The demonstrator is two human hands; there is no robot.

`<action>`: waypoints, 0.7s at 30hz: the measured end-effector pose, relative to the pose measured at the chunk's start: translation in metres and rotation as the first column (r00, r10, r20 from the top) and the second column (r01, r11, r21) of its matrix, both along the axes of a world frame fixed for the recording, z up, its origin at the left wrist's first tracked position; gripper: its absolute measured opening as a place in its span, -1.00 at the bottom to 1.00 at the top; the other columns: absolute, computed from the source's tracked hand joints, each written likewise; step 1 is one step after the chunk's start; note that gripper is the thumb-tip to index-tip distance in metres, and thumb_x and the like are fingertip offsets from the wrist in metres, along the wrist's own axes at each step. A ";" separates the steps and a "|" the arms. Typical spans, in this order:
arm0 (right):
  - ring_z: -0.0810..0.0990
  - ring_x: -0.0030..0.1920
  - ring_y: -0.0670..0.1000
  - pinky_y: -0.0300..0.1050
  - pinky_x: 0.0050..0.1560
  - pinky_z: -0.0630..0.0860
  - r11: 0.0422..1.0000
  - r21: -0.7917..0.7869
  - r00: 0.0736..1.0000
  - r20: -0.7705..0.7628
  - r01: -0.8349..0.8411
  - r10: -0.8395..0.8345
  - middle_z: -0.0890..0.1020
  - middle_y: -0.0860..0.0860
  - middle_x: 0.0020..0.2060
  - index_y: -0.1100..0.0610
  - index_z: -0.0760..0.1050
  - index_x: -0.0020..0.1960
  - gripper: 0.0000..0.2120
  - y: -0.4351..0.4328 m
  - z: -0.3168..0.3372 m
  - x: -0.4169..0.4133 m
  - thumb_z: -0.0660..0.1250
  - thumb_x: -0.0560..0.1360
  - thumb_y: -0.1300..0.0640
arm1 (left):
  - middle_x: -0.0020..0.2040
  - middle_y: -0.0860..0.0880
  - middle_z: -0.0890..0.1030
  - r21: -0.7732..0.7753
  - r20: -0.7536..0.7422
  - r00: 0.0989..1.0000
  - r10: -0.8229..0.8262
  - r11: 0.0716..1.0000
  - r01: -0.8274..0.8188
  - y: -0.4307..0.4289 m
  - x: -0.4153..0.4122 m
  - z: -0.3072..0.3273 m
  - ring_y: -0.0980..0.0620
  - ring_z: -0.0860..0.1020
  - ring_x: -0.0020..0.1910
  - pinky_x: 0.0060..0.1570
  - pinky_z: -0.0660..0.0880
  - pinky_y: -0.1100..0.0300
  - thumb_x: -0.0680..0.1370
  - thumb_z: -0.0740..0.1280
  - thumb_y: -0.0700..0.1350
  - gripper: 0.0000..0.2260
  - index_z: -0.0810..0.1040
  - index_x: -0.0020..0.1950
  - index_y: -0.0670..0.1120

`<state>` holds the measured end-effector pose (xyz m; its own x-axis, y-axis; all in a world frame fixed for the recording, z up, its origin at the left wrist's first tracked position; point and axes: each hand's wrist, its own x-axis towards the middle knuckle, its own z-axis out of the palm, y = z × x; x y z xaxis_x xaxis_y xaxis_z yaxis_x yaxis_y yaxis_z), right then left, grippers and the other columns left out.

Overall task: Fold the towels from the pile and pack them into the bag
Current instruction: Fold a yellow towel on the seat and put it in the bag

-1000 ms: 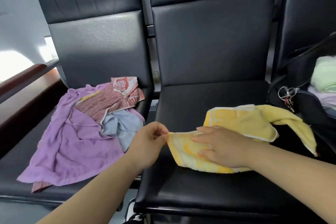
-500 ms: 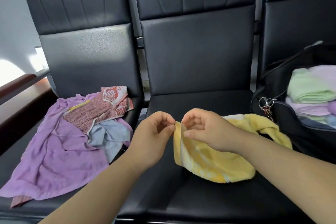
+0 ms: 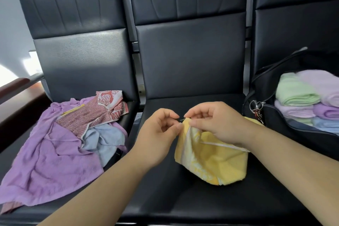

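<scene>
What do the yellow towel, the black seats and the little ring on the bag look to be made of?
The yellow towel looks like terry cotton: fuzzy matte pile, limp folds. The seats are probably faux leather, perhaps real: fine pebbled grain, dull sheen, stitched seams. The ring seems to be metal: thin, silvery, glinting.

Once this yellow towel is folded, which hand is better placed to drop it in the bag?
Probably right. The right hand pinches the yellow towel at its top edge and lies nearer the bag, which stands to its right. The left hand sits toward the pile.
</scene>
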<state>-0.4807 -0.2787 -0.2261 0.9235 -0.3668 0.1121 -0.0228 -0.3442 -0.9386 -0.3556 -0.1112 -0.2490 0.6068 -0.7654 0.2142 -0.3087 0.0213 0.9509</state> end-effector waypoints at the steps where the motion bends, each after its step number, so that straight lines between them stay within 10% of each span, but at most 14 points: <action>1: 0.61 -0.21 -0.09 -0.14 -0.08 0.59 1.000 0.023 1.000 0.014 0.012 -0.012 0.67 -0.04 -0.22 0.03 0.70 0.05 -0.86 -0.003 0.003 -0.002 0.45 0.56 0.23 | -0.15 -0.02 0.68 0.006 -0.043 0.998 -0.039 0.999 0.040 -0.001 -0.002 0.000 -0.01 0.62 -0.12 0.06 0.55 -0.12 0.51 0.43 -0.12 -0.83 0.55 0.05 0.07; 10: 0.63 -0.23 0.04 -0.10 -0.18 0.58 0.985 0.130 0.993 0.042 0.109 -0.115 0.71 0.09 -0.22 0.14 0.67 0.00 -0.84 -0.038 0.027 -0.034 0.39 0.56 0.35 | -0.19 -0.04 0.67 -0.009 -0.002 0.997 -0.074 0.997 0.074 -0.025 -0.017 0.015 0.00 0.61 -0.25 -0.18 0.56 -0.01 0.53 0.41 -0.18 -0.90 0.65 -0.05 0.04; 21: 0.63 -0.26 -0.09 -0.21 -0.16 0.59 0.986 -0.105 0.987 0.106 0.132 -0.120 0.71 0.04 -0.27 0.04 0.71 -0.08 -0.91 -0.059 0.036 -0.064 0.55 0.46 0.20 | -0.15 -0.09 0.69 0.047 0.087 0.988 -0.125 0.991 0.121 -0.061 -0.032 0.033 0.01 0.61 -0.22 -0.20 0.58 0.00 0.56 0.46 -0.13 -0.94 0.66 -0.06 0.03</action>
<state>-0.5445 -0.3377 -0.1900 0.8528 -0.4597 0.2477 0.0188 -0.4471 -0.8943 -0.3879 -0.1724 -0.2155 0.4872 -0.8426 0.2294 -0.3899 0.0252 0.9205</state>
